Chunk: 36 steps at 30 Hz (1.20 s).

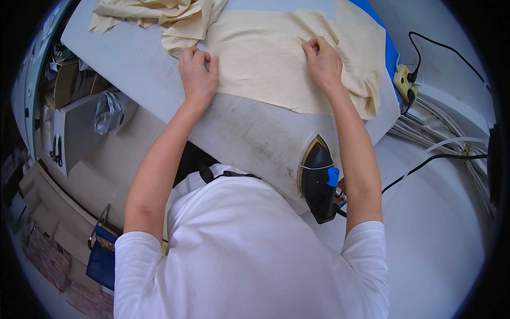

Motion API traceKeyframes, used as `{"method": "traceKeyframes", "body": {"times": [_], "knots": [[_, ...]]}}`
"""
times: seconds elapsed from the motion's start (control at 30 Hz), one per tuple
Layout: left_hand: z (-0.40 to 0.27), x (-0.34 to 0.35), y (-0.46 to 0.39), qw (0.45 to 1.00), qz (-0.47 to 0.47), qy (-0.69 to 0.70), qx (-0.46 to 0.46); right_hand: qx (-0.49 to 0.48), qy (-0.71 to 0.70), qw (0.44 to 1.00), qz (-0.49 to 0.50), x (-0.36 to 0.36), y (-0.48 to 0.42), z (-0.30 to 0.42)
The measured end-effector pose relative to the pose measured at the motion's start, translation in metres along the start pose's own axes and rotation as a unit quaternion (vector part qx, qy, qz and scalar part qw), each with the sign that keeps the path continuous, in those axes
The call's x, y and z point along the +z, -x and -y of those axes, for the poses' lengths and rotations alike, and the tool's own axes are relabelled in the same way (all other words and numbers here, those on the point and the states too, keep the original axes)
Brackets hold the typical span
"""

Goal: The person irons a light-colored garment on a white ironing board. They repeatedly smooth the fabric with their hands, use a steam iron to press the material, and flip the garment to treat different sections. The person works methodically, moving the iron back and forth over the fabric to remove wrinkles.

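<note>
A wide piece of cream crinkled fabric [259, 63] lies spread over the padded grey-white work table [247, 123]. At its left edge rests my left hand [198, 77], fingers curled and the thumb beside the cloth; its fingertips are hidden, so a grip cannot be made out. My right hand [326, 63] pinches a small fold of the fabric between thumb and forefinger, right of the middle. Loose folds bunch up to the right of that hand. A heap of similar cream cloth [159, 16] lies crumpled at the upper left, close to my left fingers.
A black iron [318, 179] with a blue knob rests at the table's near right edge, close to my right forearm. A yellow power strip [404, 81] with black plugs sits at the table's right side. Left below stand a cabinet [79, 127] and a blue bag [101, 255].
</note>
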State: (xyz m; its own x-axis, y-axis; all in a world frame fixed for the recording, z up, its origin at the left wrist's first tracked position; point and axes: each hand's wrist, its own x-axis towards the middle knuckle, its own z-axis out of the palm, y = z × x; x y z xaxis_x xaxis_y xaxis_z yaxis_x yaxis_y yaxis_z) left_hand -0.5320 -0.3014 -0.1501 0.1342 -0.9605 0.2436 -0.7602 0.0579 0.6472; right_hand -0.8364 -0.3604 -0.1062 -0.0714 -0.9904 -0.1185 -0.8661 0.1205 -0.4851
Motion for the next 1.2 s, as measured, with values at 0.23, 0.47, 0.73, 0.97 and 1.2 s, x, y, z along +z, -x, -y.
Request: {"method": "traceKeyframes", "body": {"times": [0.23, 0.47, 0.73, 0.97, 1.2], "knots": [[-0.013, -0.017, 0.026, 0.978, 0.044, -0.031, 0.201, -0.029, 0.009, 1.0, -0.007, 0.005, 0.002, -0.009], [-0.04, -0.026, 0.045, 0.909, 0.305, -0.115, 0.259, -0.173, 0.087, 0.974, -0.118, 0.0, 0.008, -0.002], [-0.037, -0.03, 0.062, 0.919, 0.304, -0.14, 0.209, -0.367, 0.054, 0.928, 0.032, 0.037, 0.022, 0.062], [-0.073, -0.021, 0.061, 0.965, 0.214, -0.128, 0.084, -0.278, 0.031, 0.959, -0.043, 0.001, 0.006, 0.044], [-0.06, 0.04, 0.002, 0.901, 0.246, -0.099, 0.342, -0.208, 0.142, 0.967, 0.032, -0.02, 0.013, -0.014]]}}
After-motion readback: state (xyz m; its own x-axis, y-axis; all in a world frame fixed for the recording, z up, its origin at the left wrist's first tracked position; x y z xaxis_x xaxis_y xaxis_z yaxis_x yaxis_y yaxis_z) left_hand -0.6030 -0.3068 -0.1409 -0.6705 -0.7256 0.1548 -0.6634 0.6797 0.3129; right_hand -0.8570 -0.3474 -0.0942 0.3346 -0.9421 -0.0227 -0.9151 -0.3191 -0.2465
